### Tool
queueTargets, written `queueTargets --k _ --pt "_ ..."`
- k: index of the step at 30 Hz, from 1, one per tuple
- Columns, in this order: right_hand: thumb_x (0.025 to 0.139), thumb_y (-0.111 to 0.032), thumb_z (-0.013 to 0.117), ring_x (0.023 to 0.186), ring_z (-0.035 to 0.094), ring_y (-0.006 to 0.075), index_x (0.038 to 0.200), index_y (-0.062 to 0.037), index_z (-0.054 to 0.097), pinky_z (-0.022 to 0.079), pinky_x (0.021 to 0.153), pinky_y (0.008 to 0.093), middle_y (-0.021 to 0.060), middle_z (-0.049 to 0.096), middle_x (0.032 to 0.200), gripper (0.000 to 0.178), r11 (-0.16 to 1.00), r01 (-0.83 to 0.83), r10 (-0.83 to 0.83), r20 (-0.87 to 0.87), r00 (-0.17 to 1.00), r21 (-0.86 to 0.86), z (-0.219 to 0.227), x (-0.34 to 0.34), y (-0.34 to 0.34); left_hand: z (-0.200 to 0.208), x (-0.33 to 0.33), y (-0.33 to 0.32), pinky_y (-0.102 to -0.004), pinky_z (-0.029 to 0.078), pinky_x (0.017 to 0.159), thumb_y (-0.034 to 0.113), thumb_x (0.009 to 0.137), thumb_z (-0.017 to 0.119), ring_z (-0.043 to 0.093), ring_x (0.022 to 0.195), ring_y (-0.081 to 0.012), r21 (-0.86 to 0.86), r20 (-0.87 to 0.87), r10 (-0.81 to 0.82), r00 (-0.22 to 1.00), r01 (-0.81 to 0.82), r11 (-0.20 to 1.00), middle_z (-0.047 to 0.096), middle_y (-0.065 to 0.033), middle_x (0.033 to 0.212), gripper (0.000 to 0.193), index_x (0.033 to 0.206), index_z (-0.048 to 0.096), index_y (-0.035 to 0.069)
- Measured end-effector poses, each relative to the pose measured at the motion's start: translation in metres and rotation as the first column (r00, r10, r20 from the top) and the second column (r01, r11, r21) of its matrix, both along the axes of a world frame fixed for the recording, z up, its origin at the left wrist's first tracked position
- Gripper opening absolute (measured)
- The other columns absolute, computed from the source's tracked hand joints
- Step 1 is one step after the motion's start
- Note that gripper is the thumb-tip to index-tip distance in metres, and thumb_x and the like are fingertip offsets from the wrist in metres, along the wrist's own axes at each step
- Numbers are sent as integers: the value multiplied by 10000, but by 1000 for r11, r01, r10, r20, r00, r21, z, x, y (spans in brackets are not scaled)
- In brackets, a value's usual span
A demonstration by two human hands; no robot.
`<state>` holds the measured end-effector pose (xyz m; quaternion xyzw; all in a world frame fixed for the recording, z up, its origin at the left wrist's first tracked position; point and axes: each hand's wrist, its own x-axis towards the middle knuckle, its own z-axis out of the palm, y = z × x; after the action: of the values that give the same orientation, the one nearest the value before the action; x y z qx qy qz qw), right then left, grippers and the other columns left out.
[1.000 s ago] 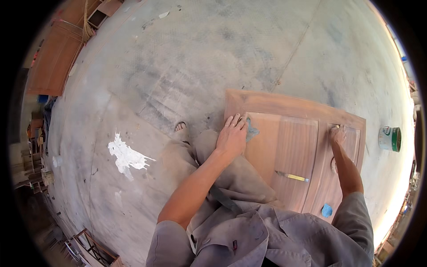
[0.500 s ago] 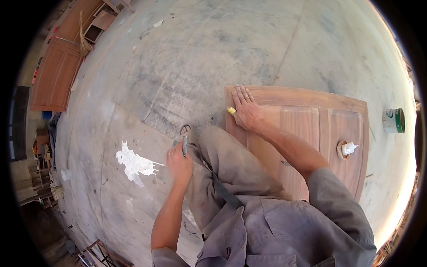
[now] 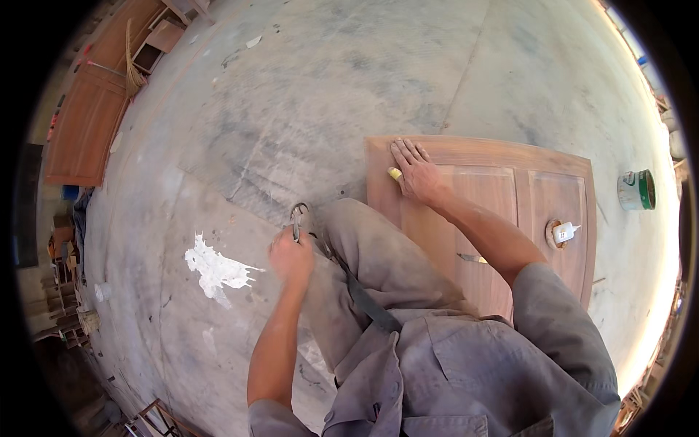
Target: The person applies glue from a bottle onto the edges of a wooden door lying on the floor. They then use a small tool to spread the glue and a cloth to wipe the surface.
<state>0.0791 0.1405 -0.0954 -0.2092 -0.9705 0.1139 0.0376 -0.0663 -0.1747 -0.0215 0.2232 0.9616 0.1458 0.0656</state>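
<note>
My left hand [image 3: 291,256] is closed around a narrow grey metal hand tool [image 3: 296,226], held upright above my left knee. Its tip overlaps my sandalled foot, so its exact kind cannot be made out. My right hand [image 3: 421,177] rests palm down near the far left corner of a brown wooden panel door [image 3: 480,149], holding nothing, fingers stretched out. Something yellow [image 3: 395,173] covers the thumb's tip. Partly hidden by my right forearm, a thin pointed blade-like tool [image 3: 472,258] lies on the door. A small white bottle [image 3: 564,231] lies over a brown tape roll [image 3: 551,235] farther right.
Right of the door stands a green and white bucket [image 3: 636,191]. White splatter [image 3: 216,269] marks the concrete floor [image 3: 328,95] at left. Another wooden door [image 3: 86,138] and a straw broom [image 3: 132,76] are at the far left.
My right hand has slid slightly to the right across the door, away from its left edge. The tool in my left hand has turned and now shows a narrower side.
</note>
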Motion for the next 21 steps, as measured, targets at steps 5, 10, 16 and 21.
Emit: queueTargets --k 5,10,16,21 --pt "1088 -316 438 1560 271 371 1575 27 353 185 1292 490 209 342 1658 602 999 25 -25 -8 1000 23 -1 38 -18 11 6 -2 -523 516 887 302 961 613 692 956 -410 -7 4 28 1000 -28 1000 735 -207 1010 296 1048 751 55" --pt "1089 -308 428 1566 260 370 1576 20 360 163 1295 497 202 351 1656 591 997 -79 78 -79 994 -7 1 -10 -35 5 5 13 -467 501 939 285 939 651 692 1025 -327 -93 9 -33 999 34 995 759 -145 1017 282 1045 760 47" --pt "1022 -210 543 1559 291 339 1544 -2 433 203 1297 477 177 372 1651 573 929 -361 356 -74 932 -81 0 30 -43 5 2 24 -461 490 979 305 935 669 690 1058 -311 -199 51 -36 998 46 979 759 -155 1048 349 1151 756 45" --pt "956 -103 649 1252 611 327 1384 -76 595 468 1105 435 139 646 1343 433 926 -175 104 -221 970 -333 27 129 -54 -7 -6 12 -474 490 982 310 943 662 694 1047 -334 -192 -5 -43 999 41 980 755 -173 1038 343 1128 750 35"
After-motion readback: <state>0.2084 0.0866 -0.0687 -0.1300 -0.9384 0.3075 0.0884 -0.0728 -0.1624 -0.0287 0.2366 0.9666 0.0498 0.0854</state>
